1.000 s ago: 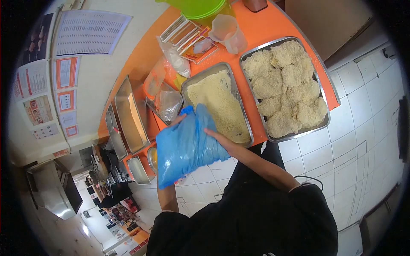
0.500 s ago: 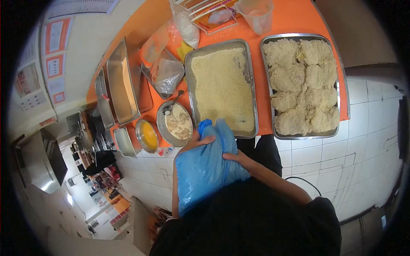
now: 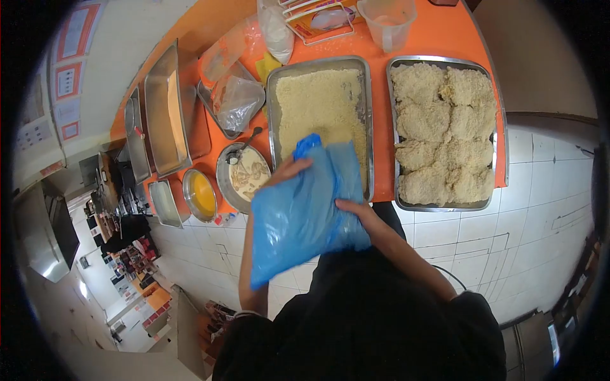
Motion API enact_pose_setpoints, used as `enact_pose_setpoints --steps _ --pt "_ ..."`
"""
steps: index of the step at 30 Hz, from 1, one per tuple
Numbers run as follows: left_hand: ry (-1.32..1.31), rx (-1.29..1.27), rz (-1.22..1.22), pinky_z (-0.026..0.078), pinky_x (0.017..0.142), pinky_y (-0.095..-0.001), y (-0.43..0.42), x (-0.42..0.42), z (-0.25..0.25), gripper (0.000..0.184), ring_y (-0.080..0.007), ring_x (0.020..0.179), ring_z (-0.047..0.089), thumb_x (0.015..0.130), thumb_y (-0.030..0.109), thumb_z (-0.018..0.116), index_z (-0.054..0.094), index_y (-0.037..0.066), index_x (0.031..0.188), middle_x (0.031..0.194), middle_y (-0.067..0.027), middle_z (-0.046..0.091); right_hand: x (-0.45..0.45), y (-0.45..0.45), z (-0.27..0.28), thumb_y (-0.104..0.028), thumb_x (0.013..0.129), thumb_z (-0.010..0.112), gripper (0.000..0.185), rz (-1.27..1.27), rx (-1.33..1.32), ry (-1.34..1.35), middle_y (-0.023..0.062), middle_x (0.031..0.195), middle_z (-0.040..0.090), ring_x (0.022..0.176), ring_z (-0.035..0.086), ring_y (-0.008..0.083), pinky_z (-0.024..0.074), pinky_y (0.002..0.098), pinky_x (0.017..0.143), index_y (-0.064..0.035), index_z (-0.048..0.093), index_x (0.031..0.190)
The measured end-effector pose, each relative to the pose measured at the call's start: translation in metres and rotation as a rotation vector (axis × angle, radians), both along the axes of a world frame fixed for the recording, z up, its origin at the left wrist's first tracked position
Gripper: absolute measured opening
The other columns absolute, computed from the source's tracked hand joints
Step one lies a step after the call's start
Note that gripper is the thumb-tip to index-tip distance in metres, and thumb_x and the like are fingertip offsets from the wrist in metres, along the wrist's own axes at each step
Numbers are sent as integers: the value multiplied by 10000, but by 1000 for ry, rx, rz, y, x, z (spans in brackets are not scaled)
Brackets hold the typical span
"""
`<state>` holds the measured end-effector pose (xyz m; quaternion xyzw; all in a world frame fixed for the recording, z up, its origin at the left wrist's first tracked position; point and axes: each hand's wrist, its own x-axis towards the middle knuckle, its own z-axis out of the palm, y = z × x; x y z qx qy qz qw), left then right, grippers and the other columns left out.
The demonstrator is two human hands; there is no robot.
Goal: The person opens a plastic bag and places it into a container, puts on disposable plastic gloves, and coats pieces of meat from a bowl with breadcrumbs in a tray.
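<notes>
Both hands hold a full blue plastic bag (image 3: 295, 213) in front of the body, over the near edge of the orange table. My left hand (image 3: 289, 171) grips its upper left side, close to the bunched blue top. On the bag's right side, my right hand (image 3: 357, 211) presses with its fingers against the plastic. The bag's upper end overlaps the near part of a metal tray (image 3: 274, 127) spread with pale crumbs (image 3: 318, 105). Some of the fingers are hidden behind the bag, and its contents cannot be made out.
A second metal tray (image 3: 393, 101) holds several crumb-coated pieces (image 3: 470, 120) at the right. To the left are a bowl of white mixture (image 3: 249, 174) with a spoon, a bowl of yellow liquid (image 3: 202, 195) and metal pans (image 3: 152, 120). A clear jug (image 3: 387, 25) stands at the back.
Since the first frame the view has shifted, and the bowls have come into sight. Since the second frame the bag and both hands have risen toward the crumb tray.
</notes>
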<state>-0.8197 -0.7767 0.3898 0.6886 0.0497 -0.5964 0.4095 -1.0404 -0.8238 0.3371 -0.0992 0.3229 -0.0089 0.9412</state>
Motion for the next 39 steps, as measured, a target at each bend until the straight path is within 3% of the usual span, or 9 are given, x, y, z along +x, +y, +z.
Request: enact_pose_setpoints --steps 5,8,19,23,25,27,30,33,39 --pt "-191 -155 -229 459 967 -332 -55 21 5 562 -211 1147 552 873 227 706 476 33 1349 1248 -125 557 35 -22 -13 -326 877 683 712 -184 162 -83 183 1284 536 1143 584 290 494 416 991 39 353 1391" --pt "-308 -202 -364 457 970 -331 -73 29 12 550 -210 1143 554 871 226 708 489 34 1338 1247 -129 558 51 -43 -13 -370 857 713 787 -212 184 -139 177 1296 511 1145 576 267 516 382 939 31 323 1410" --pt "-753 -228 -767 450 979 -328 -73 57 66 507 -203 1129 561 863 224 714 538 36 1299 1243 -143 564 114 -70 0 -310 832 747 789 -206 -34 -327 181 1310 522 1155 581 264 510 372 955 42 337 1408" --pt "-751 -128 -707 447 983 -327 -62 68 66 491 -201 1123 563 859 223 716 556 37 1285 1242 -149 566 132 -59 -10 -286 825 756 772 -170 -44 -314 177 1292 539 1133 596 268 521 380 937 30 353 1404" --pt "-678 -2 -566 453 976 -322 -56 80 55 462 -200 1109 574 865 219 707 571 40 1270 1216 -150 582 137 -52 -12 -304 781 796 711 -157 -31 -246 157 1200 609 1044 641 264 535 375 892 23 474 1324" --pt "-596 127 -412 459 969 -317 -50 82 54 434 -199 1095 585 871 214 698 586 43 1255 1190 -151 598 141 -46 -19 -286 802 778 721 -123 -18 -265 165 1227 589 1061 633 265 541 382 892 19 431 1355" --pt "-543 110 -271 473 949 -323 -39 71 58 412 -197 1065 603 877 213 694 594 49 1242 1130 -149 625 139 -40 -21 -275 822 762 748 -75 1 -289 173 1264 560 1095 617 264 541 389 902 14 377 1395" --pt "-636 -212 -497 481 938 -343 -16 75 52 413 -228 1072 605 879 214 693 595 51 1246 1142 -159 620 139 -29 -20 -297 821 768 789 -68 29 -317 171 1297 537 1133 594 258 523 388 929 11 349 1415" --pt "-241 256 -80 493 944 -361 -31 39 69 672 -251 1125 580 841 276 739 426 40 1387 1251 -134 565 122 1 -15 -328 810 783 859 -114 -121 -312 162 1358 497 1171 567 252 484 380 973 10 309 1442"
